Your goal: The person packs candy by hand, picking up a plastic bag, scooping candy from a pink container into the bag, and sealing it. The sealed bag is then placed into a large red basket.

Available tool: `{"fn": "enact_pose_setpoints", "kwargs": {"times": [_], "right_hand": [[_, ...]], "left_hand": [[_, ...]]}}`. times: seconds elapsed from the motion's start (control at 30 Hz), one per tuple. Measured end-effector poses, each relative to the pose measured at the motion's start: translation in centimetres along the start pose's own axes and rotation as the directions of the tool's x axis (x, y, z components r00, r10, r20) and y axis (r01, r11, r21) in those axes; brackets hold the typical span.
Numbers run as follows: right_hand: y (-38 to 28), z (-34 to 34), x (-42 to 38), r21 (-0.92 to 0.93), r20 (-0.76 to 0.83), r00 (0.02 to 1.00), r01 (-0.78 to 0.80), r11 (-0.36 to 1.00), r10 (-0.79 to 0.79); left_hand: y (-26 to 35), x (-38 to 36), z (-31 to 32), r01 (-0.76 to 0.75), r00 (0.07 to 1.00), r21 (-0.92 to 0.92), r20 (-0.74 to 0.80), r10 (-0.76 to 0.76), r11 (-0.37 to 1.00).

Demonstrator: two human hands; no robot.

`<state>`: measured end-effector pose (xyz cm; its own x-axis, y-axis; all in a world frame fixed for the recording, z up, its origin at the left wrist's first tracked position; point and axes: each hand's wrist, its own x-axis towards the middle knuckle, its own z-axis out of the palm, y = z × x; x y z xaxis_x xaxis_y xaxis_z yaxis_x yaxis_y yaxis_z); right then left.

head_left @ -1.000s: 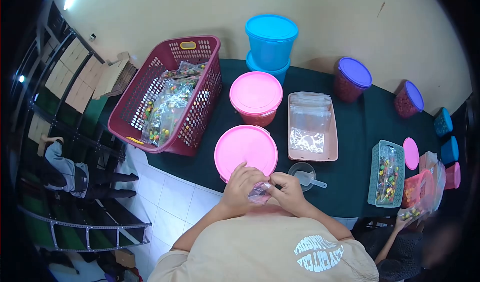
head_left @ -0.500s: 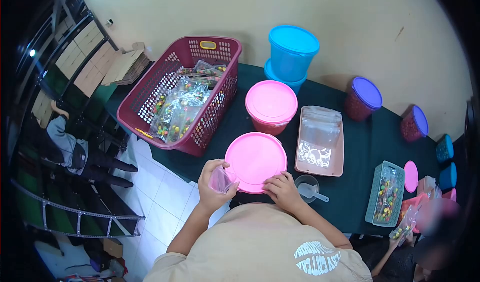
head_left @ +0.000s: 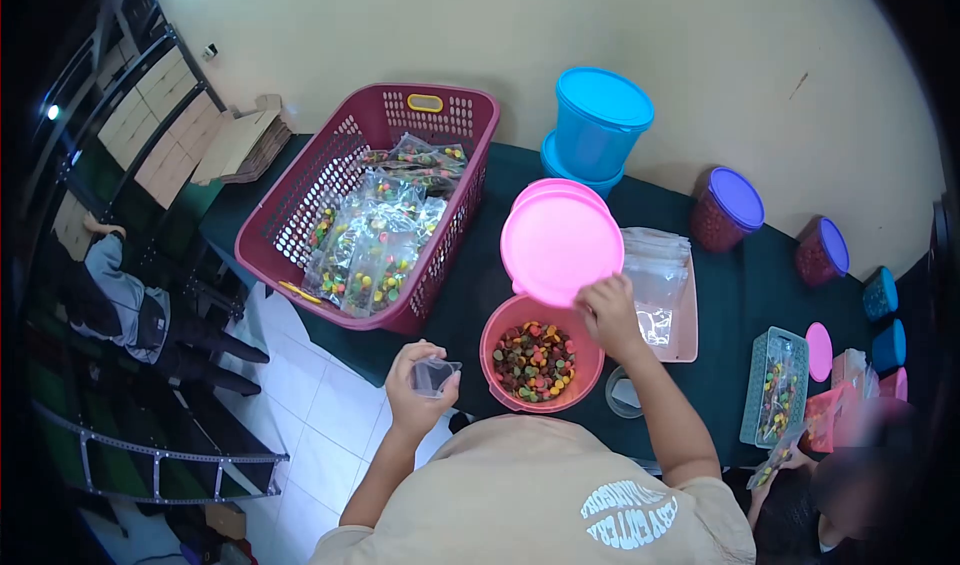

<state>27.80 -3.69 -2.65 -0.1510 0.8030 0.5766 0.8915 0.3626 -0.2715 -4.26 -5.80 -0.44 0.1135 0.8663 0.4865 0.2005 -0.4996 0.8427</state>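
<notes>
My left hand [head_left: 421, 392] is closed around a small clear plastic bag [head_left: 434, 376] that stands with its mouth open, left of a pink tub [head_left: 493, 370]. The tub is uncovered and holds many small round pieces [head_left: 535, 362] in red, yellow, green and brown. With the fingers of my right hand [head_left: 606, 313] I grip the edge of a round pink lid [head_left: 562, 243]. The lid is held above the tub's far side, and it mostly hides another pink-lidded tub behind it.
A maroon basket [head_left: 455, 215] full of filled bags stands left. Stacked blue tubs [head_left: 600, 115] are at the back. A pink tray [head_left: 683, 315] of flat bags and a clear cup [head_left: 627, 395] lie right. Another person [head_left: 790, 505] works at the right, one [head_left: 120, 285] far left.
My right hand has lifted the pink lid off the near tub and moved it away from me, exposing the coloured pieces. My left hand still holds the bag.
</notes>
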Motion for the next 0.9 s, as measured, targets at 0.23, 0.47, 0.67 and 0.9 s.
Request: {"fn": "enact_pose_setpoints", "kwargs": {"times": [0.23,0.47,0.67,0.9], "right_hand": [[5.7,6.3,4.4,-0.130,-0.004,0.997,-0.080,0.988,0.080],[3.2,4.1,2.2,-0.124,-0.102,0.971,-0.228,0.966,0.216],[-0.3,-3.1,-10.5,-0.330,0.058,0.605,-0.739,0.587,0.794],[-0.5,-3.8,-21.2,-0.553,0.074,0.313,-0.777,0.300,0.947]], "left_hand": [[-1.6,1.6,-2.6,0.138,0.975,0.016,0.175,-0.138,0.990],[-4.9,2.6,-2.5,0.318,0.840,0.084,0.436,-0.322,0.944],[-7.4,3.5,0.7,0.456,0.734,0.171,0.482,-0.478,0.874],[-10.1,3.4,4.2,0.577,0.656,0.226,0.444,-0.610,0.785]]}}
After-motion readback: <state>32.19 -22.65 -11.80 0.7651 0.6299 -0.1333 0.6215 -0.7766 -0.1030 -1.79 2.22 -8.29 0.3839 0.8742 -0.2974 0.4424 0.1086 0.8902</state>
